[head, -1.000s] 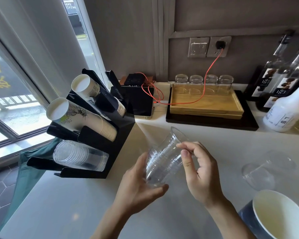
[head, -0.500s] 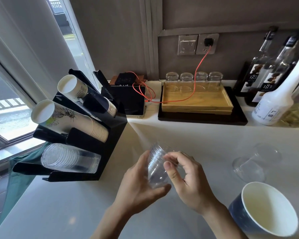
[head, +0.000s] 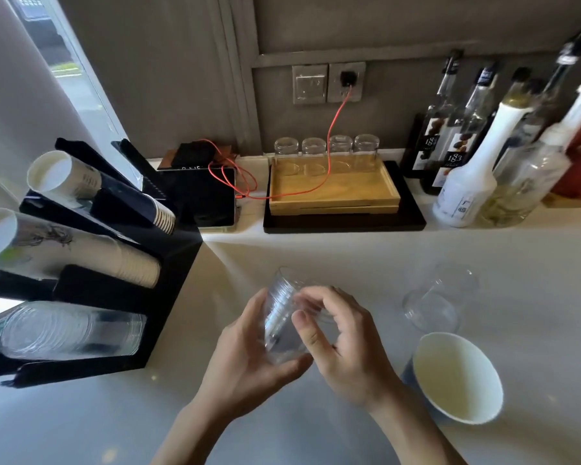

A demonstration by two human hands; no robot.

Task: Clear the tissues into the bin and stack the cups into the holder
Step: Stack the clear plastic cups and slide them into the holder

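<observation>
Head view: left hand [head: 249,357] and right hand [head: 346,350] both gripping clear cup stack [head: 282,317] over counter [head: 316,256]

Daylight pours in from the tall window [head: 64,62] at the far left, overexposed to white. The black angled plastic cup holder [head: 168,290] beside it throws a soft shadow rightward across the pale countertop [head: 483,256]. Edges bow with wide-angle distortion; the whole view is slightly soft.
</observation>
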